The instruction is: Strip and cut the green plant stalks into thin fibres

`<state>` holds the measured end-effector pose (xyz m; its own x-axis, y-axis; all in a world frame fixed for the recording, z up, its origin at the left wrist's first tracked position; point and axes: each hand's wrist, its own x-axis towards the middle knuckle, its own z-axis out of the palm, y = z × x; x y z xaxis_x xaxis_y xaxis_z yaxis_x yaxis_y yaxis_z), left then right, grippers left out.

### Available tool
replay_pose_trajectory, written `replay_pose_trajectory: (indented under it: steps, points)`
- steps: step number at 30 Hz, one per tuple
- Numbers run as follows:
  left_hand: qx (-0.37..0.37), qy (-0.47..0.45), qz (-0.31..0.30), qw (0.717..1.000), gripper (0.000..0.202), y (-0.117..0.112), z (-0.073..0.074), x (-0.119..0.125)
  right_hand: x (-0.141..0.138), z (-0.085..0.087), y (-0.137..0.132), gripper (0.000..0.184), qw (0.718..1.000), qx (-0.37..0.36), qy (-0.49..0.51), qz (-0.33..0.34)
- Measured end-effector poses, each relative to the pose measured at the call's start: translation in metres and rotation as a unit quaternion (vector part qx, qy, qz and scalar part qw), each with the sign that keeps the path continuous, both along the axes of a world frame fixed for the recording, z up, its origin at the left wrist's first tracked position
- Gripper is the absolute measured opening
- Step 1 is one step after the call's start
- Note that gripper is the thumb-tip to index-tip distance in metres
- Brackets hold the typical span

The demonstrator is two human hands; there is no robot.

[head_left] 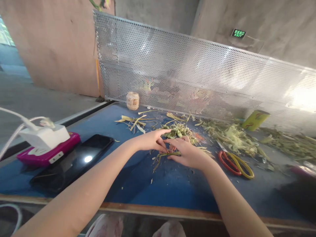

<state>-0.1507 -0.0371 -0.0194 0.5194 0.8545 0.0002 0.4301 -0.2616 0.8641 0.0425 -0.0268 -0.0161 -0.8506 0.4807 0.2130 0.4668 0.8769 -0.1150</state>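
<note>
My left hand point(150, 140) and my right hand point(189, 152) meet over the middle of the blue tabletop, fingertips close together. Both have their fingers bent in a pinch around a dried plant stem point(160, 157), whose thin end hangs toward me; the exact grip is partly hidden by the fingers. Just beyond them lies a heap of dried green plant tops point(179, 130). Scissors point(235, 163) with one red and one yellow handle loop rest to the right of my right hand, blades pointing away under loose plant scraps.
Stripped stalks point(133, 122) lie behind my left hand, and a pile of pale leaves point(232, 136) at right. A twine roll point(132, 101) and a green tin point(255, 120) stand near the perforated metal screen point(153, 59). At left are a black phone point(74, 161) and a magenta power strip point(49, 154).
</note>
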Motion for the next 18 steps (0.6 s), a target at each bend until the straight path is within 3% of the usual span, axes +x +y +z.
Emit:
replay_pose_trajectory:
  steps: [9,14,18]
  points:
    - [0.042,-0.095,0.024,0.994,0.089,-0.006,0.004,0.0,-0.004,-0.001,0.009,0.033,0.988,-0.096,0.111,-0.037]
    - [0.07,-0.147,0.061,0.985,0.087,-0.016,0.013,0.003,-0.004,0.007,0.007,0.038,0.951,-0.22,0.213,-0.031]
    - [0.075,-0.15,0.067,0.984,0.085,-0.022,0.02,0.01,-0.001,0.011,0.005,0.033,0.929,-0.272,0.25,-0.018]
